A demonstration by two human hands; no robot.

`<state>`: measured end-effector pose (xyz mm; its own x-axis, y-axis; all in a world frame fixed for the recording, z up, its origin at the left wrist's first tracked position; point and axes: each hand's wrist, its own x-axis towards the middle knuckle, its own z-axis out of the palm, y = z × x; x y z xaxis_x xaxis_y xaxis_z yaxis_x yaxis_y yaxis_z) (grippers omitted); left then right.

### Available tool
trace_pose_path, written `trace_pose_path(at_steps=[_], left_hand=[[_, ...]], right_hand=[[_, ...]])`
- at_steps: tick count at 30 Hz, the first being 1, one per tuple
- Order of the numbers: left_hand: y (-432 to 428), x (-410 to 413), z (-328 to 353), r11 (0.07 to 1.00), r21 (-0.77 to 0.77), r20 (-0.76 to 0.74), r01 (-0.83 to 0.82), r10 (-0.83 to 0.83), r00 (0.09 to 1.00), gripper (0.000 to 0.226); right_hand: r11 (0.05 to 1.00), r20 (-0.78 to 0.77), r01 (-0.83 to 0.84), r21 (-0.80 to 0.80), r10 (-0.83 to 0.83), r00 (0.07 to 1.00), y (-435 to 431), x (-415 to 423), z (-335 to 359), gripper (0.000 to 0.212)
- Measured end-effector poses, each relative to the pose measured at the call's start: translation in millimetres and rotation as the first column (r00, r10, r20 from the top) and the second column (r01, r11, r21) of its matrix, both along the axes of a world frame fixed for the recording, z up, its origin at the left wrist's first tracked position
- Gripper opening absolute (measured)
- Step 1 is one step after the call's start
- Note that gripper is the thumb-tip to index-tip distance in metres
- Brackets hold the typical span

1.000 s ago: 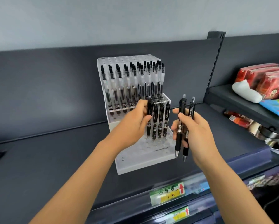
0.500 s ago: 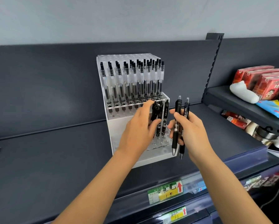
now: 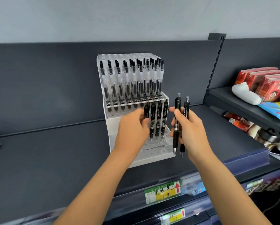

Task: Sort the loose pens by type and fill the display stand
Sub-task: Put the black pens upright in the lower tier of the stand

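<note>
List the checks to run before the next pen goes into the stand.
1. Left hand grip on the leftmost black pen: ok, thumb and fingers pinch it.
2. That pen seated in its hole: cannot tell, the hand hides its tip.
3. Right hand holds two spare black pens, tips down: ok.
4. Spares match the three black pens standing in the lower tier: ok.
5. Free holes in the display stand in front of that row: ok.
6. Clear pens upright in the upper tier: ok.
</note>
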<state>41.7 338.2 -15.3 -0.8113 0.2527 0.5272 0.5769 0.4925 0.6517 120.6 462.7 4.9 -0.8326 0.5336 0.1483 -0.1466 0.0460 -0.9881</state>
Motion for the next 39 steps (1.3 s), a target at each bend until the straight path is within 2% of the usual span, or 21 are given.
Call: trace_pose_path(at_steps=[4, 7, 11, 12, 14, 16, 17, 18, 21, 24, 27, 30, 32, 34, 37, 39], left_hand=[[1.0, -3.5, 0.5, 0.988, -0.130, -0.028, -0.082, 0.079, 0.996, 0.026], [-0.4, -3.9, 4.7, 0.974, -0.209, -0.020, -0.090, 0.087, 0.996, 0.031], [-13.3, -1.5, 17.8, 0.921, -0.381, 0.039, -0.084, 0.106, 0.994, 0.037], [-21.2, -0.3, 23.3, 0.925, -0.375, 0.084, -0.069, 0.108, 0.991, 0.034], [-38.3, 3.8, 36.5, 0.972, -0.232, 0.243, 0.047, 0.011, 0.970, 0.026], [-48.4, 11.7, 50.8, 0.967, 0.009, 0.387, 0.253, -0.237, 0.891, 0.029], [-49.7, 14.5, 55.2, 0.944, 0.089, 0.391, 0.319, -0.327, 0.860, 0.029], [-49.7, 16.8, 58.3, 0.930, 0.113, 0.356, 0.351, -0.368, 0.859, 0.028], [-50.6, 18.2, 62.7, 0.947, 0.010, 0.177, 0.322, -0.319, 0.931, 0.023], [-56.7, 13.2, 60.5, 0.949, -0.048, 0.115, 0.312, -0.305, 0.945, 0.019], [-56.2, 7.7, 52.4, 0.960, -0.138, 0.013, 0.242, -0.243, 0.970, 0.014], [-51.2, 1.7, 40.1, 0.978, -0.075, -0.020, 0.196, -0.198, 0.980, 0.019], [-47.5, -1.5, 30.2, 0.980, -0.032, -0.027, 0.197, -0.198, 0.980, 0.020], [-43.6, -2.9, 17.6, 0.974, -0.032, -0.004, 0.225, -0.225, 0.974, 0.020], [-40.9, -3.9, 4.5, 0.976, -0.015, -0.020, 0.216, -0.217, 0.976, 0.021], [-40.2, -6.0, 3.0, 0.979, 0.010, -0.038, 0.205, -0.204, 0.978, 0.021]], right_hand=[[0.999, 0.033, -0.006, 0.053, 0.004, 0.999, 2.1, -0.2, -4.6, 0.026], [0.999, 0.017, -0.041, 0.010, 0.041, 0.999, -0.4, 2.2, -4.3, 0.008], [0.994, -0.035, -0.074, -0.081, 0.072, 0.997, -7.6, 7.9, 4.0, 0.022], [0.993, -0.048, -0.080, -0.090, 0.076, 0.996, -9.4, 8.5, 6.1, 0.022], [0.989, -0.081, -0.084, -0.125, 0.074, 0.994, -14.3, 8.3, 11.5, 0.022], [0.981, -0.105, -0.099, -0.166, 0.083, 0.991, -20.5, 4.0, 16.5, 0.023], [0.978, -0.104, -0.118, -0.172, 0.101, 0.989, -24.5, 1.1, 19.1, 0.025], [0.977, -0.105, -0.137, -0.163, 0.121, 0.987, -28.9, -2.2, 21.5, 0.026], [0.993, -0.108, -0.118, -0.029, 0.114, 0.988, -39.8, -12.0, 25.1, 0.024], [0.993, -0.132, -0.050, 0.108, 0.064, 0.989, -44.3, -16.6, 25.0, 0.035], [0.993, -0.154, -0.049, 0.110, 0.066, 0.986, -47.2, -16.2, 26.1, 0.038], [0.989, -0.124, -0.075, 0.125, 0.091, 0.988, -47.9, -11.8, 26.9, 0.036], [0.995, -0.062, -0.069, 0.075, 0.074, 0.995, -45.2, -8.8, 23.6, 0.045], [0.997, -0.010, -0.065, -0.045, 0.064, 0.998, -41.8, -6.0, 18.6, 0.043], [0.977, -0.058, -0.074, -0.198, 0.064, 0.996, -38.1, -0.8, 11.8, 0.026], [0.983, -0.089, -0.049, -0.175, 0.033, 0.995, -36.1, 2.4, 6.4, 0.015]])
